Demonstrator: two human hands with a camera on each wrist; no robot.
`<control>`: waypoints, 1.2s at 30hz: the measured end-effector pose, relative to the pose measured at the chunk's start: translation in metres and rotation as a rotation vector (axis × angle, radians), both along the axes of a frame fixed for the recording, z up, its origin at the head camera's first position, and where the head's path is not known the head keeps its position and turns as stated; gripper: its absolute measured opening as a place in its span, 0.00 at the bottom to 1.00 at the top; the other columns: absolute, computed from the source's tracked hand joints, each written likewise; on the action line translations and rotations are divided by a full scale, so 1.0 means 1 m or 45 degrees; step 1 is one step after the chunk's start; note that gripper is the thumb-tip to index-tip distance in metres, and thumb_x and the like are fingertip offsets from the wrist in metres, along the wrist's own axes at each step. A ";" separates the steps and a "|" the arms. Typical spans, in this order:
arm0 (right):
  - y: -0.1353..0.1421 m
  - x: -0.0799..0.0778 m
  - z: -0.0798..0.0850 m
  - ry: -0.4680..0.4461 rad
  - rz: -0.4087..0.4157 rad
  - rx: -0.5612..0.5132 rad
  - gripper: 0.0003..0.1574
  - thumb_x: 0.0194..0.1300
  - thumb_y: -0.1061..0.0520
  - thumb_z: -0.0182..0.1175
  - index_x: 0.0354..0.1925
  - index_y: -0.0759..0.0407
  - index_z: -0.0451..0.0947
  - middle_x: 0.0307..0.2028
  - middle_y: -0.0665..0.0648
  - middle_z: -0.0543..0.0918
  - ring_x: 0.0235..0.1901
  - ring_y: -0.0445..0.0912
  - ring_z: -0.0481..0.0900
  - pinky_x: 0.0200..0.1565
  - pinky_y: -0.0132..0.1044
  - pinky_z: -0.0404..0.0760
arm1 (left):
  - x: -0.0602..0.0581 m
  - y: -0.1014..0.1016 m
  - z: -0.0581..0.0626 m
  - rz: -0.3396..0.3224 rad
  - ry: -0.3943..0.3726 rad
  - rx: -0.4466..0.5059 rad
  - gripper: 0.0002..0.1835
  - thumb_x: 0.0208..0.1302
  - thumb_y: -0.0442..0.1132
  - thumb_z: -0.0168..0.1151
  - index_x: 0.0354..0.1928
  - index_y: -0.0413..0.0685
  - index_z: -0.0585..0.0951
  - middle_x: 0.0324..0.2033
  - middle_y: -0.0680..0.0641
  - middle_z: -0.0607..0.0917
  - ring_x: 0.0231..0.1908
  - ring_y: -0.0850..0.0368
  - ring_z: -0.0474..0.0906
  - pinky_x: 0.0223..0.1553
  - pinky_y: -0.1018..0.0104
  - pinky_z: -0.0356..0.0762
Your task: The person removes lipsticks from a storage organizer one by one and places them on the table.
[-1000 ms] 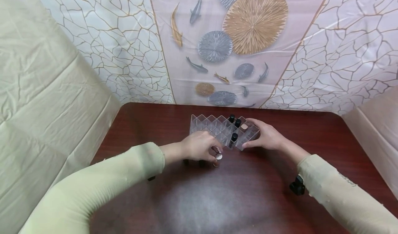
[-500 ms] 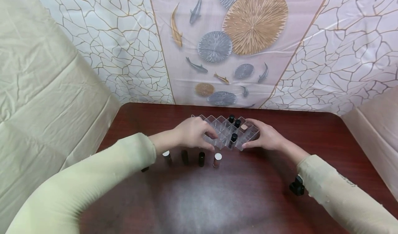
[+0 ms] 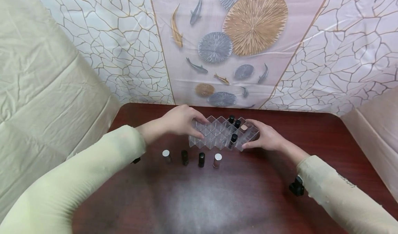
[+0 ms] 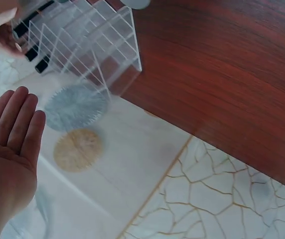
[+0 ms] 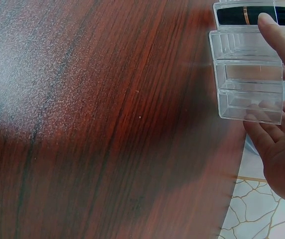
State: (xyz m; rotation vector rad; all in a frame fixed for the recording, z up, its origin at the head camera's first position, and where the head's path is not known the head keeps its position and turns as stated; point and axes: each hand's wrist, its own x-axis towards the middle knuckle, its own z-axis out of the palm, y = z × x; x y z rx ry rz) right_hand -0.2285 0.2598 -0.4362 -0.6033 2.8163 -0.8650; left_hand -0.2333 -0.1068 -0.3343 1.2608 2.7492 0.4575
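In the head view, I locate the clear plastic rack with diamond-shaped compartments (image 3: 214, 137) on the dark red-brown wood-grain table (image 3: 248, 199), near its far edge. The right hand (image 3: 268, 134) grasps the rack's right end, thumb on the near side, fingers toward the far side. The left hand (image 3: 180, 120) is released at the left end, thumb and fingers apart; I cannot tell whether it touches the rack. Three black-capped tubes (image 3: 234, 137) and one beige-capped tube (image 3: 244, 127) occupy compartments in the right half. In front, I count four upright tubes in a row: white-capped tube (image 3: 166, 155), two black tubes (image 3: 201, 159), pinkish white-capped tube (image 3: 217, 160). In the left wrist view, I read extended fingers holding nothing. In the right wrist view, I see the thumb overlapping a gold-banded black tube (image 5: 232, 16) seated in a compartment.
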 end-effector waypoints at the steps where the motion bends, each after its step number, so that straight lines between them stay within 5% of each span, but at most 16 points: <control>1: 0.000 0.000 0.000 -0.003 -0.005 0.000 0.69 0.52 0.40 0.85 0.78 0.67 0.63 0.67 0.70 0.78 0.65 0.63 0.77 0.68 0.62 0.73 | -0.001 -0.002 0.000 0.010 0.000 -0.002 0.27 0.56 0.55 0.83 0.58 0.57 0.91 0.52 0.57 0.92 0.46 0.61 0.88 0.52 0.60 0.84; 6: 0.001 0.000 0.000 -0.007 -0.005 0.004 0.68 0.52 0.40 0.85 0.78 0.67 0.63 0.67 0.70 0.78 0.65 0.63 0.76 0.67 0.63 0.73 | -0.006 -0.012 -0.002 0.091 -0.060 0.007 0.30 0.55 0.57 0.83 0.60 0.61 0.90 0.54 0.58 0.91 0.40 0.58 0.84 0.49 0.56 0.82; 20: -0.001 0.002 0.003 -0.005 0.001 -0.008 0.67 0.53 0.41 0.85 0.78 0.68 0.63 0.65 0.70 0.79 0.64 0.63 0.78 0.66 0.62 0.75 | -0.024 -0.038 -0.031 0.154 -0.100 0.042 0.48 0.47 0.61 0.86 0.72 0.55 0.81 0.66 0.53 0.85 0.68 0.51 0.79 0.67 0.51 0.77; 36: -0.001 0.003 0.006 -0.035 -0.002 0.001 0.69 0.54 0.40 0.84 0.79 0.68 0.61 0.68 0.71 0.76 0.66 0.64 0.75 0.67 0.64 0.73 | -0.043 -0.051 -0.058 0.188 -0.259 0.073 0.59 0.44 0.60 0.87 0.78 0.45 0.72 0.73 0.45 0.77 0.75 0.48 0.70 0.76 0.51 0.67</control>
